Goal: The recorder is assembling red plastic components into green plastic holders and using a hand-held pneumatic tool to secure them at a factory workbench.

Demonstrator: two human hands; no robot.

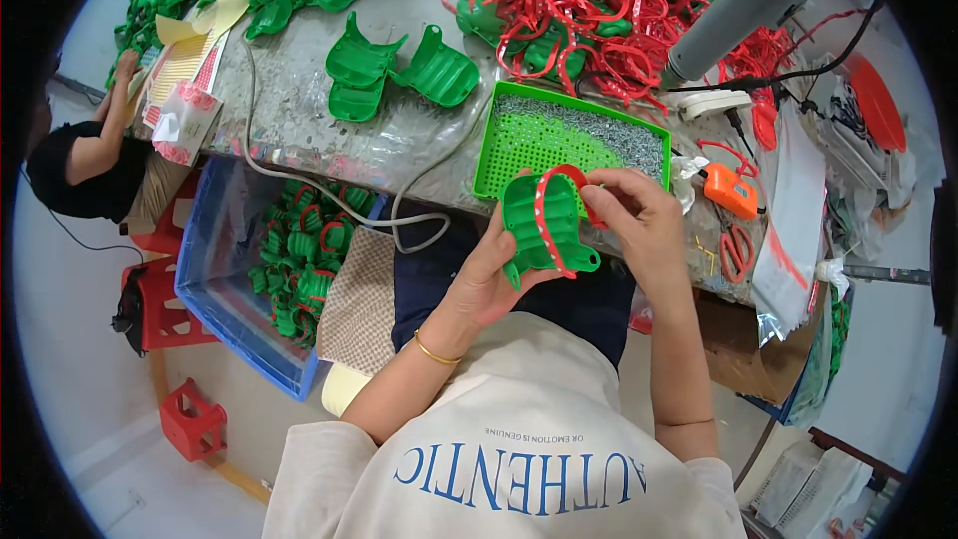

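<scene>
In front of my body, my left hand grips a curved green plastic piece with ribs and small lugs at its lower corners. A red strap with white dots loops over this piece. My right hand pinches the strap's upper right end between thumb and fingers. Just beyond both hands lies a green perforated tray with many small silvery metal parts heaped along its far and right sides. Two more curved green pieces rest on the table farther left.
Red straps pile up at the far right near a grey electric tool. Orange-handled scissors lie at right. A blue crate of strapped green pieces stands at left, beyond a cable. Another person sits far left.
</scene>
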